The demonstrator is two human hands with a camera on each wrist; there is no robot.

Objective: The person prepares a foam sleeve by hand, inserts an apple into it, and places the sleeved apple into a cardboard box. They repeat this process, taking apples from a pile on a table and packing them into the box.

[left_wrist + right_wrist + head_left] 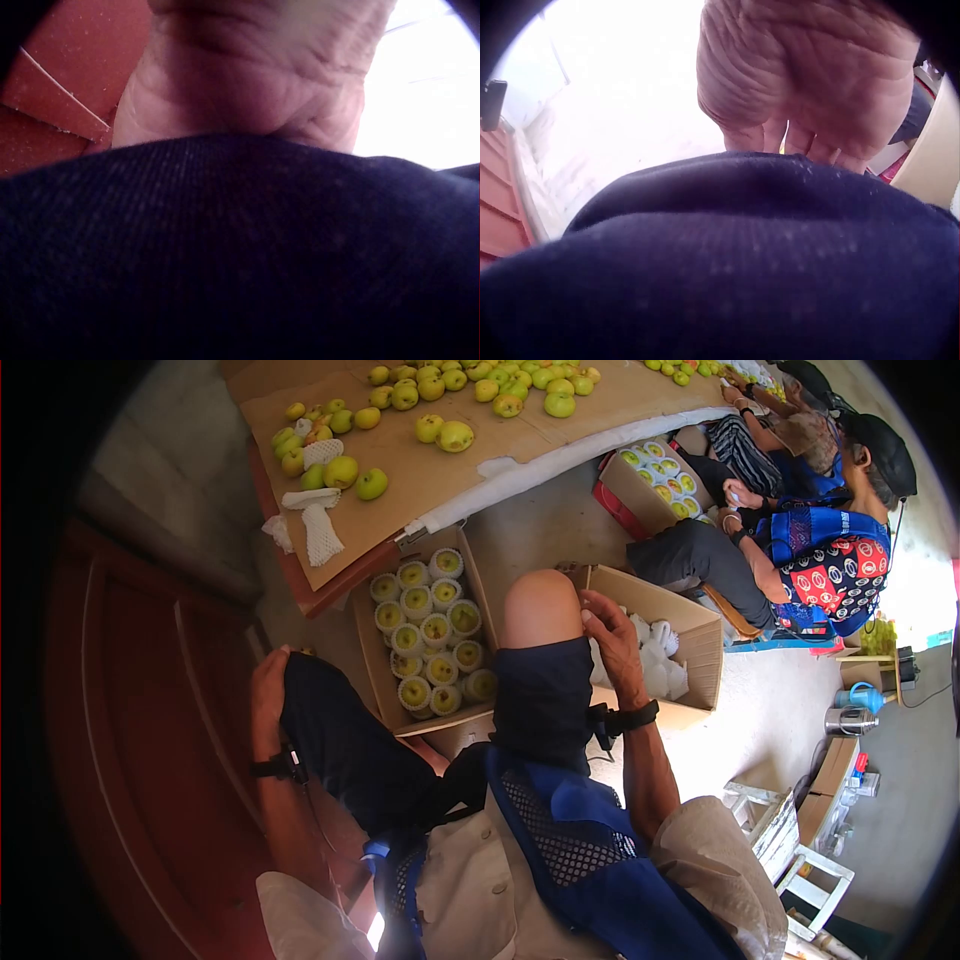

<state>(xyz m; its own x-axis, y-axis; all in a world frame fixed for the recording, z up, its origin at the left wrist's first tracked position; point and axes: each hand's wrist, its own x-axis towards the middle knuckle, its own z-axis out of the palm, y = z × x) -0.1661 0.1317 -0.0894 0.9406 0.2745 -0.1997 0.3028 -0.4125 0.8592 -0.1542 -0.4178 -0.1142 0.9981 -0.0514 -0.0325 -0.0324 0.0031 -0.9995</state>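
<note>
My left hand (268, 695) rests against the side of the left knee, over the dark trouser leg (325, 710); in the left wrist view its palm (247, 82) shows above dark cloth. At the bare right knee (540, 610), my right hand (615, 645) lies along the outer side with fingers loosely bent, holding nothing. The right wrist view shows that palm (810, 75) behind the trouser cloth (727, 225). Between the knees stands a cardboard box (480, 570) of apples (435, 628) in white foam nets. Right of the right knee is a box (705, 650) with white foam nets (655, 670).
A brown-covered table (400, 460) ahead bears many loose apples (455, 436) and some foam nets (320, 535). To the right, a seated person (830, 560) is beside another box of apples (655, 475). A red door (150, 710) is at the left, a white stool (815, 885) at the lower right.
</note>
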